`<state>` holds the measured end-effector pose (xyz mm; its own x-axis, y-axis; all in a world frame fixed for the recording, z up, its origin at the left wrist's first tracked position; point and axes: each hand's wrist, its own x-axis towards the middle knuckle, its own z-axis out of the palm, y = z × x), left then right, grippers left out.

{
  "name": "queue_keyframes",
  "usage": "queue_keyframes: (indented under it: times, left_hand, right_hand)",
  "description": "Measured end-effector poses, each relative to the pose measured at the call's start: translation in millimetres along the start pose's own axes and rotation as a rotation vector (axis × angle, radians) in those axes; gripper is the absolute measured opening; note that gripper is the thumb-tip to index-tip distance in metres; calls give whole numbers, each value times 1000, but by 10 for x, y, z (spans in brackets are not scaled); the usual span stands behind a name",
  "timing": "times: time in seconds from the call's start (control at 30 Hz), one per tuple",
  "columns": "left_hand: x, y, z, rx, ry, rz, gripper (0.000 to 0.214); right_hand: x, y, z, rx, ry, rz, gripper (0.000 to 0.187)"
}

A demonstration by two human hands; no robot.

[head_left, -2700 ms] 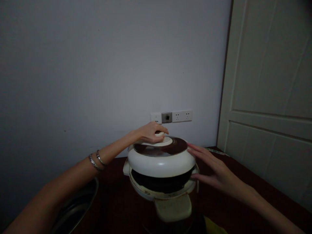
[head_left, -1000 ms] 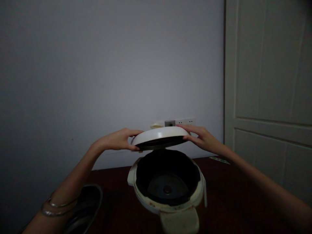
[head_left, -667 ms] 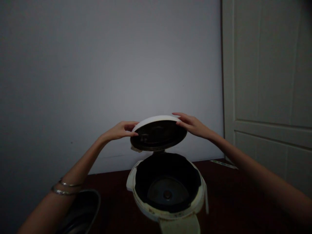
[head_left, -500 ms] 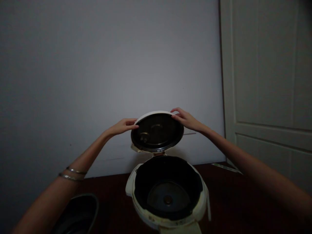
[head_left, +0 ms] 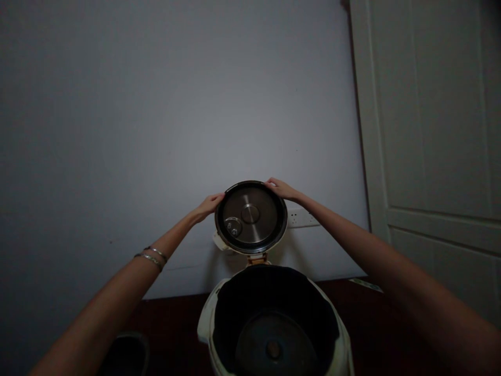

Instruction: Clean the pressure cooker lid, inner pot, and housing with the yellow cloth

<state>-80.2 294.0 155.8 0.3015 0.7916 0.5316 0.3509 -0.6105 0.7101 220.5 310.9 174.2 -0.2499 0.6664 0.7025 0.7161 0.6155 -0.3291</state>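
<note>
A white electric pressure cooker (head_left: pixel 206 318) stands before me with its dark inside bare, a round knob-like piece at the bottom centre. Its hinged lid (head_left: pixel 262 209) is raised at the back, and the metal underside with a small valve area faces me. At the lid's upper left rim, my left hand (head_left: pixel 208 205) is closed on the edge, thumb in front. My right hand (head_left: pixel 282 189) grips the upper right rim, its other fingers partly hidden behind the lid.
A dark bowl-like pot (head_left: pixel 127 350) sits at lower left, partly behind my left forearm. The dark red tabletop (head_left: pixel 172 318) meets a pale wall (head_left: pixel 156 104) carrying a power socket strip (head_left: pixel 301 218). At right is a panelled door (head_left: pixel 442 130); a thin printed strip (head_left: pixel 366 284) lies near it.
Both hands have swung the lid further back, so its underside now faces me more fully. The cooker appears lower and nearer in view, and the wall socket has come into sight.
</note>
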Motion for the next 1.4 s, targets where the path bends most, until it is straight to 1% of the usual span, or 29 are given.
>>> queue_keyframes:
  times: [0.07,0.17,0.27,0.37,0.5,0.63,0.73,0.9,1.1,1.23,1.4]
  left_hand:
    - [73,-62,45,-12,50,8,71]
    - [152,-131,96,-9,92,6,75]
    - [218,-204,135,4,132,-7,72]
    - [296,-298,166,29,199,-26,66]
    - [392,-414,178,82,279,-97,60]
    - [434,-467,158,128,317,-128,56]
    - [429,-466,152,152,310,-128,59]
    - [402,-437,183,195,300,-114,65]
    - [390,-425,201,302,336,-115,54]
    - [360,-370,184,355,313,-118,53]
    - [323,-273,174,370,295,-130,51]
  right_hand:
    - [77,42,56,-20,-2,19,36]
    - [163,96,128,-49,-6,66,41]
    - [232,153,192,-76,-2,143,49]
    - [289,210,261,-101,2,218,62]
    - [329,261,344,-128,7,268,77]
    - [328,292,378,-150,36,306,86]
    - [322,309,382,-164,47,340,91]
    - [324,277,380,-178,34,375,90]
    - [280,195,352,-188,9,394,85]
    - [236,159,330,-203,-12,402,82]
    - [197,122,296,-227,-32,414,79]
